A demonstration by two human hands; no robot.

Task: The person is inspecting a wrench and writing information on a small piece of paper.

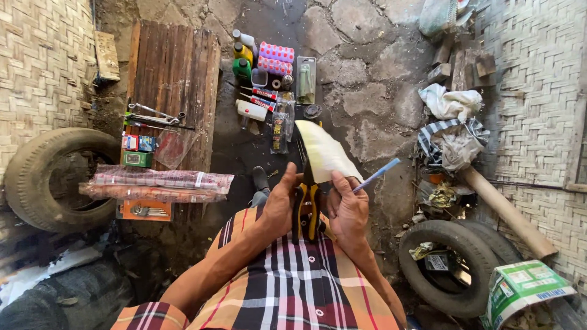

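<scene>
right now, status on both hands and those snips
Left hand gripping yellow-handled snips. Right hand holding pale sheet at the blades, blue pen between its fingers. Nothing blocking the cut.

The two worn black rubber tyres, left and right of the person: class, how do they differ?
The left worn black rubber tyre leans against the woven bamboo wall, its centre dark and without litter. The right worn black rubber tyre lies nearly flat on the ground, with scraps and litter in its centre. Both are dusty, and no hand touches either.
</scene>
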